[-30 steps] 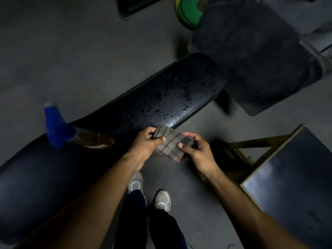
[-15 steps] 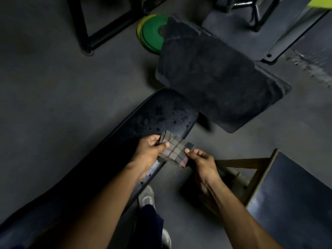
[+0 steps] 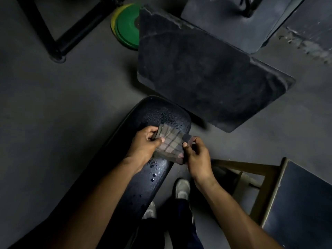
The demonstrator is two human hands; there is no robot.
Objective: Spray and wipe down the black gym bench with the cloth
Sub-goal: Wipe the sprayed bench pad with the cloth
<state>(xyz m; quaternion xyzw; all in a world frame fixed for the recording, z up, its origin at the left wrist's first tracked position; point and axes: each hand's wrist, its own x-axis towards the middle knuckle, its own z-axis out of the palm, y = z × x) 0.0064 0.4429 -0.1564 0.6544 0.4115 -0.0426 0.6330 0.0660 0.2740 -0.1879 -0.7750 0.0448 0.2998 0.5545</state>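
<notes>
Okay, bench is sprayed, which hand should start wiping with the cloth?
Left, probably. The left hand already holds the cloth directly over the wet bench, beside the droplets. The right hand pinches its other edge out past the bench's side.

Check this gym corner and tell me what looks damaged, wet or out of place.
Droplets bead on the black gym bench, at its end and near its edge, unwiped; both hands hold the folded checked cloth above them. The big dark pad behind has a chipped, ragged upper edge.
</notes>
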